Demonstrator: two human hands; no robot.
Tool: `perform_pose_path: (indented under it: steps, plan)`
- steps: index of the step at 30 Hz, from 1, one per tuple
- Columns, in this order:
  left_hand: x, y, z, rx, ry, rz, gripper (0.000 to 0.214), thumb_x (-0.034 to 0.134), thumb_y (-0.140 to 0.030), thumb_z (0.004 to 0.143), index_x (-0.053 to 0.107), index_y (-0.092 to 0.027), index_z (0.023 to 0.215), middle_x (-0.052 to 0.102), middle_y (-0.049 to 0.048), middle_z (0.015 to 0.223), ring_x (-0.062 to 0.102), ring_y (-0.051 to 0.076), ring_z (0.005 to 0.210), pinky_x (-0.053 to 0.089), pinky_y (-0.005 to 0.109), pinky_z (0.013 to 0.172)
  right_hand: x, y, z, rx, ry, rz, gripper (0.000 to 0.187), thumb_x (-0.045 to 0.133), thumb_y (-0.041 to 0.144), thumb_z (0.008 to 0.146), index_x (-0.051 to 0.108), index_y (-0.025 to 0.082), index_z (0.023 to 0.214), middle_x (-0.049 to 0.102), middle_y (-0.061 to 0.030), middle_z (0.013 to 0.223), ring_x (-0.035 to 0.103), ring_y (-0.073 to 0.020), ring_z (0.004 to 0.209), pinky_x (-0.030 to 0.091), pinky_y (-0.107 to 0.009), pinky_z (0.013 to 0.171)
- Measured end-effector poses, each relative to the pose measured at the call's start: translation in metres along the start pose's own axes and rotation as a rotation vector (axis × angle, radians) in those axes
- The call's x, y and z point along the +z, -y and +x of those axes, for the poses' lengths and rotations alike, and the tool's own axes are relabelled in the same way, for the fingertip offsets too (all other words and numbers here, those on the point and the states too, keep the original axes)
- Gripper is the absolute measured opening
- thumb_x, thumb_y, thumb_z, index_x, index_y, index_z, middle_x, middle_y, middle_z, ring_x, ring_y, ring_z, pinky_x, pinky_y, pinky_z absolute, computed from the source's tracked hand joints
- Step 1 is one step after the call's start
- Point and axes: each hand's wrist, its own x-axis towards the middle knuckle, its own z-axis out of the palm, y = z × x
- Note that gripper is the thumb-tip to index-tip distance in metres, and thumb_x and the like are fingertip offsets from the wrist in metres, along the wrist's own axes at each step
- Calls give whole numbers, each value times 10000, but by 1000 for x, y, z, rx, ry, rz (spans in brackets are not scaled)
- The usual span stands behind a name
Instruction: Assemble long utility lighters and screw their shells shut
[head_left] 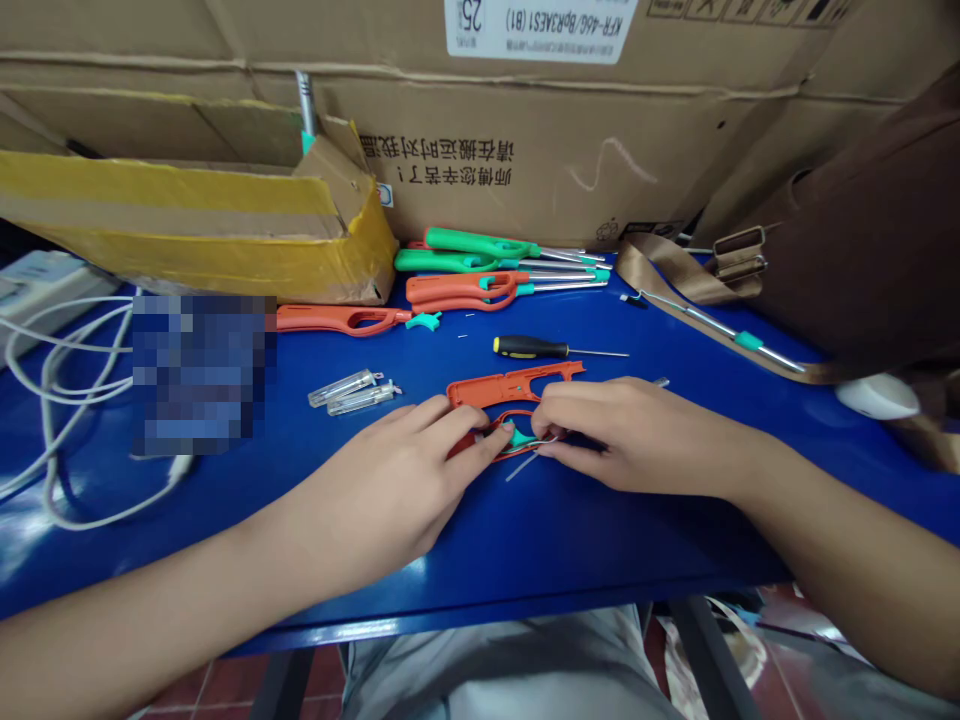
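My left hand is closed over the handle end of an orange lighter shell half on the blue table, its thumb and index finger at a green trigger inside the shell. My right hand pinches a thin wire at the shell's other end; the fingers partly hide it. A thin clear tube sticks out below. Just beyond the hands lies the matching orange shell half, hollow side up. Two clear fuel tanks rest left of it.
A black-and-yellow screwdriver lies behind the shell halves. Several green and orange lighters are piled farther back. A yellow-taped carton stands at left, near white cables. At right are a metal lighter tube and a brown strap.
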Motion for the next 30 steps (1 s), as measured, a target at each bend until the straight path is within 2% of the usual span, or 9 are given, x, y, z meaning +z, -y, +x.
perform_pose_path:
  steps: [6, 8, 10, 13, 19, 23, 27, 30]
  plan:
    - [3, 3, 0, 17, -81, -82, 398, 481, -144, 1023, 548, -143, 1416, 675, 119, 1307, 618, 274, 1178, 537, 448, 1026, -7, 1, -3, -12, 77, -84, 101, 637, 280, 975, 604, 225, 1053, 638, -19, 1042, 608, -183, 877, 416, -299, 732]
    - [3, 3, 1, 6, -87, -112, 338, 478, -165, 1039, 578, -152, 1362, 689, 99, 1285, 630, 256, 1143, 533, 434, 1023, -7, 1, -3, -6, 71, -123, 59, 579, 259, 1008, 613, 227, 1045, 624, -19, 1035, 606, -185, 873, 415, -308, 743]
    - [1, 3, 2, -19, -94, -145, 283, 481, -183, 1047, 603, -156, 1301, 705, 87, 1233, 638, 241, 1089, 532, 422, 1010, -5, 0, -2, -4, 59, -154, 109, 515, 245, 1040, 619, 222, 1016, 613, -20, 1004, 592, -179, 827, 405, -310, 722]
    - [0, 3, 4, -37, -93, -187, 235, 490, -187, 1048, 620, -159, 1242, 716, 73, 1172, 635, 230, 1036, 538, 405, 963, -1, -1, 1, 0, 35, -128, 130, 506, 251, 1049, 604, 209, 974, 611, -17, 979, 568, -166, 784, 389, -303, 691]
    - [0, 4, 5, -6, -72, -182, 264, 486, -180, 1056, 617, -185, 1285, 694, 48, 1259, 616, 218, 1111, 499, 405, 1031, -3, -3, 0, 24, 20, 24, 108, 516, 181, 1032, 607, 216, 986, 626, -2, 965, 589, -160, 853, 402, -288, 754]
    - [2, 6, 4, 28, -92, -156, 277, 486, -185, 1058, 624, -176, 1298, 702, 53, 1263, 624, 220, 1124, 485, 409, 1056, -3, -3, -1, 26, 13, -9, 115, 514, 163, 1026, 614, 218, 1009, 632, 0, 965, 594, -165, 852, 402, -290, 750]
    - [2, 6, 6, 37, -120, -158, 267, 492, -177, 1051, 636, -167, 1276, 719, 61, 1231, 639, 223, 1091, 498, 396, 1025, 0, -3, 1, 4, 13, -78, 137, 491, 203, 1046, 619, 208, 999, 624, -8, 934, 577, -169, 799, 400, -296, 717]
    - [1, 5, 7, 4, -130, -177, 240, 500, -185, 1046, 642, -165, 1239, 731, 63, 1160, 645, 227, 1028, 523, 379, 953, -2, -5, 0, -10, 6, -36, 129, 503, 199, 1039, 632, 212, 1035, 643, -18, 996, 602, -177, 875, 425, -297, 766]
